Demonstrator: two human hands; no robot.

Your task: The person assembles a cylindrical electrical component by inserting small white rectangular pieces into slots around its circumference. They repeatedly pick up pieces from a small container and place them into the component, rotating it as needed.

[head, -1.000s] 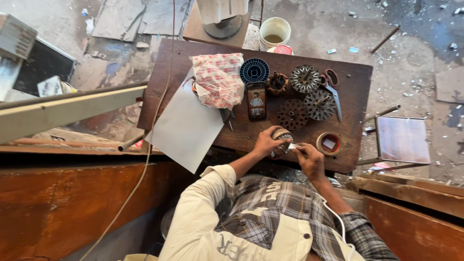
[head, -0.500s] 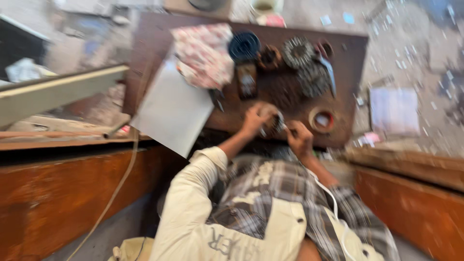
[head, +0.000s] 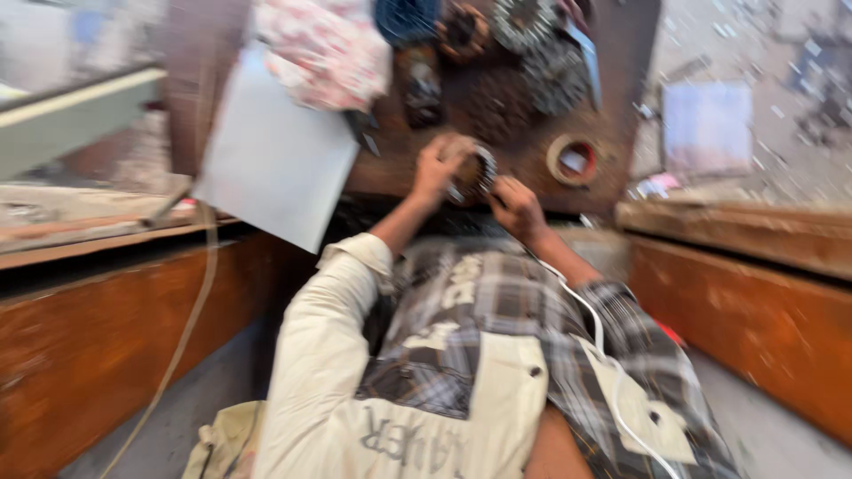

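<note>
Head view, heavily blurred by motion, looks down on a brown workboard [head: 621,53] across the person's lap. Both hands meet at the near edge of the board, around a small round toothed metal part [head: 475,170] resembling a ring of windings or laminations. Left hand [head: 437,168] is closed on the left side of the part, fingers curled over its rim. Right hand [head: 516,206] touches the near right side of the part with fingertips pinched; whether it grips the part itself or a small tool cannot be determined through the blur. Just right of the part lies a tape roll [head: 574,160]. Farther back on the board lie several dark toothed discs [head: 555,75] and a blue round piece [head: 404,18]. A patterned pink cloth [head: 324,49] rests at the far left of the board, with a white sheet [head: 271,164] below it overhanging the near left edge.
</note>
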